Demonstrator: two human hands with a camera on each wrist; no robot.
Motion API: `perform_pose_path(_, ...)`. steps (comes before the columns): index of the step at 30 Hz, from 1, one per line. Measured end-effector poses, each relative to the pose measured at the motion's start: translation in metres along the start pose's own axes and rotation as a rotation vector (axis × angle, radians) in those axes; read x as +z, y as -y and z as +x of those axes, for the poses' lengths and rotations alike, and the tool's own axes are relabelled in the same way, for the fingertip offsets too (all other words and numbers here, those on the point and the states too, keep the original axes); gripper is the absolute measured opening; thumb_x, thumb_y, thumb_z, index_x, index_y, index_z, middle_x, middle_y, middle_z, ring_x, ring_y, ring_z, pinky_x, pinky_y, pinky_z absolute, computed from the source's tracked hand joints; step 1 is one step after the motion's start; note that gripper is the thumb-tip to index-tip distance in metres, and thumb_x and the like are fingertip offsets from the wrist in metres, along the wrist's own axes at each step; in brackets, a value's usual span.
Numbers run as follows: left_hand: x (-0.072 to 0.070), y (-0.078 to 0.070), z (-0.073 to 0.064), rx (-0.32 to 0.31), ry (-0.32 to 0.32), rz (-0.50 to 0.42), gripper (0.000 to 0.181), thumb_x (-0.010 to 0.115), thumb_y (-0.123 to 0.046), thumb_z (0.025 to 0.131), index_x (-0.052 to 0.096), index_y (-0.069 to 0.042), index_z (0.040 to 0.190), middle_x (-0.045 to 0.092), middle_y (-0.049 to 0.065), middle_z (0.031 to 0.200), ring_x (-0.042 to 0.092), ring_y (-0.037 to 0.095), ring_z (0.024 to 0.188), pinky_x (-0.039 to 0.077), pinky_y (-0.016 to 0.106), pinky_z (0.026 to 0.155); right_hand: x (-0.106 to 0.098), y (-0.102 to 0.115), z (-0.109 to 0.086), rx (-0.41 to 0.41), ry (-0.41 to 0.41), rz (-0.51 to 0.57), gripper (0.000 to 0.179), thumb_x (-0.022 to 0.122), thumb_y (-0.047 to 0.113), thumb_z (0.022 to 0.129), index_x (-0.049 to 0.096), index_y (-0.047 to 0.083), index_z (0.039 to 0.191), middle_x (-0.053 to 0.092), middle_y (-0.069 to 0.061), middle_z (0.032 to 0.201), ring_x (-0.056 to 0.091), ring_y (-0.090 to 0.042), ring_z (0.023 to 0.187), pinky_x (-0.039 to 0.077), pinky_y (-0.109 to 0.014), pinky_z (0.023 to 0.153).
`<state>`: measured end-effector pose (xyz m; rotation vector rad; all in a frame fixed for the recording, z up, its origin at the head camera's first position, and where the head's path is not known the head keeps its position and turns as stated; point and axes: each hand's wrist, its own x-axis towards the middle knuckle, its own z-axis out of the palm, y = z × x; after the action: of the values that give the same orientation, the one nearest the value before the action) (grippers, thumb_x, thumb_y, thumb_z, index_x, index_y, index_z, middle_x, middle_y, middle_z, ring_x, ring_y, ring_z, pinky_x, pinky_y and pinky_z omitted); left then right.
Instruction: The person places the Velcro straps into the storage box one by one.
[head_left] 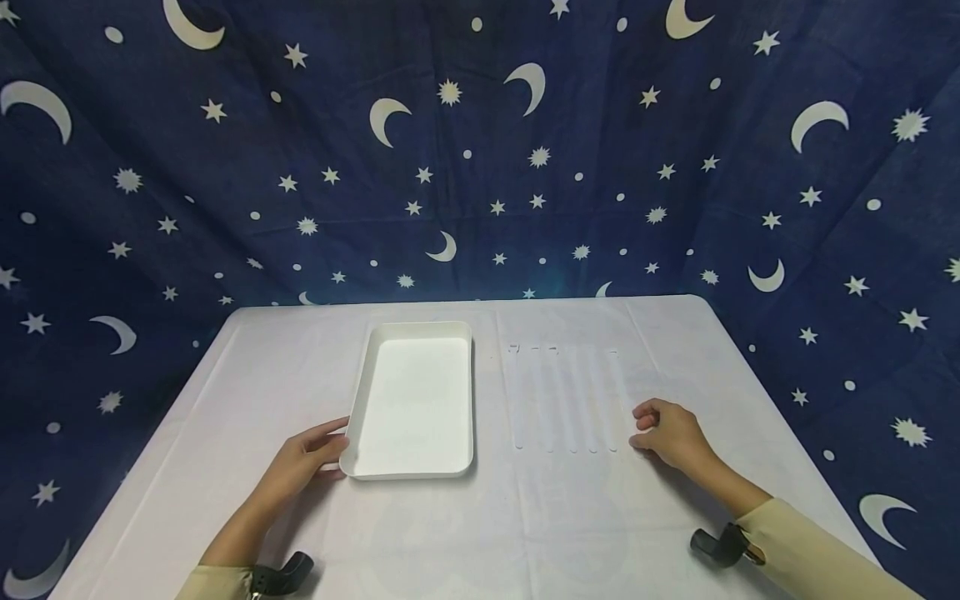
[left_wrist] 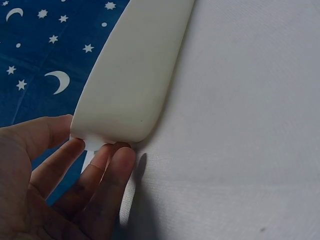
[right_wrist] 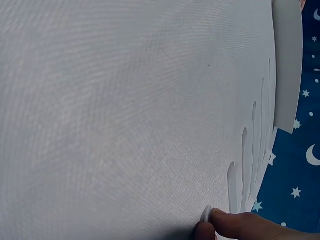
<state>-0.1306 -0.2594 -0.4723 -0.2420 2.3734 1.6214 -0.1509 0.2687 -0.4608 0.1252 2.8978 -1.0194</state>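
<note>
"Sleeves [head_left: 213, 585] show nearest to us, each with a black wrist camera [head_left: 283, 575] at the cuff. And the hands?"

"The left hand [head_left: 296, 462] has its fingers bent about the near left corner of the tray [head_left: 412, 400], with the tips touching it. The tray lies flat on the white table [head_left: 570, 525]."

"What about the right hand [head_left: 671, 435]?"

"Its thumb and finger are together on a small pale end [right_wrist: 205, 214]. Clear strips [right_wrist: 232, 185] lie side by side on the table, between the tray and this hand. I think the pale end belongs to one more, but I cannot tell surely."

"What could go wrong from here?"

"In my judgement, three things. The strips are thin and almost invisible on the white, so a finger could miss one or take two. The pinch is only at the tip, thus the piece might slip or swing. And if the left hand pushes too strongly, the tray could slide into the strips."
</note>
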Motion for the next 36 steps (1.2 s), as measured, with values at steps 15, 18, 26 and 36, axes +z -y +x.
perform_pose_path(15,0.001,0.001,0.001,0.002,-0.012,-0.001,0.064,0.066,-0.033,0.095,0.043,0.001,0.145,0.055,0.030,0.135,0.068,0.029,0.105,0.064,0.032,0.082,-0.001,0.001,0.006,-0.001,0.023,-0.028,0.035,0.078,0.004,0.074,0.064,-0.011,0.103,0.062,-0.004,0.073,0.057,-0.015,0.063,0.050,-0.025,0.053)
perform_pose_path(18,0.001,0.002,0.002,0.007,-0.014,-0.011,0.063,0.066,-0.031,0.095,0.044,0.001,0.145,0.055,0.030,0.134,0.067,0.028,0.106,0.064,0.032,0.081,-0.002,0.001,0.007,-0.003,0.030,-0.037,0.033,0.077,0.004,0.073,0.065,-0.010,0.100,0.062,-0.004,0.072,0.056,-0.015,0.064,0.049,-0.024,0.053)
perform_pose_path(26,0.002,0.003,0.001,0.013,-0.017,-0.027,0.060,0.064,-0.029,0.096,0.044,0.002,0.144,0.055,0.029,0.133,0.068,0.025,0.103,0.064,0.030,0.081,-0.003,-0.001,0.010,0.010,0.053,-0.045,0.022,0.077,0.005,0.072,0.066,-0.004,0.090,0.062,-0.004,0.070,0.055,-0.016,0.065,0.047,-0.024,0.053)
perform_pose_path(36,0.004,0.003,-0.003,-0.023,-0.029,-0.076,0.058,0.063,-0.027,0.097,0.044,0.001,0.145,0.052,0.029,0.138,0.067,0.025,0.104,0.065,0.033,0.077,-0.007,-0.001,0.015,0.085,0.122,0.096,0.020,0.073,0.004,0.080,0.065,-0.008,0.093,0.066,-0.006,0.071,0.061,-0.014,0.059,0.055,-0.026,0.051)
